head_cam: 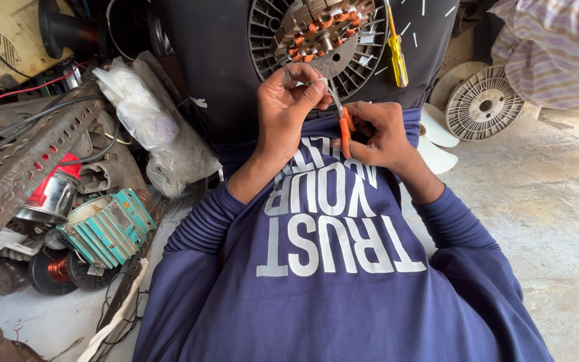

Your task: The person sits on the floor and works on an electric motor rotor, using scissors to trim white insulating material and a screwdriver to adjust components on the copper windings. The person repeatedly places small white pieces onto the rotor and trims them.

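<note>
So here's where we're at: we've got the round grey metal motor stator with copper-orange windings propped on our lap against the dark trousers, near the top edge of the view, and both hands are right below it. Our left hand is curled with thumb and forefinger pinching something thin coming off the windings, probably a wire or a bit of thread, though it's too fine for us to say which. Our right hand is closed around the orange-handled scissors, with the blades pointing up toward that pinched strand, just beside the left fingertips. As far as we can judge, the coils look already wound and seated in the slots, so the winding part seems done and we're at the trimming or tidying stage; whether the leads are joined or insulated we can't tell from here. A yellow-handled screwdriver leans at the stator's right edge, untouched. Off to the left there's a heap of scrap: a perforated grey metal angle bar, a teal finned block and a shiny steel can with a red cap. On the concrete floor to the right lies a white slotted round cover.
</note>
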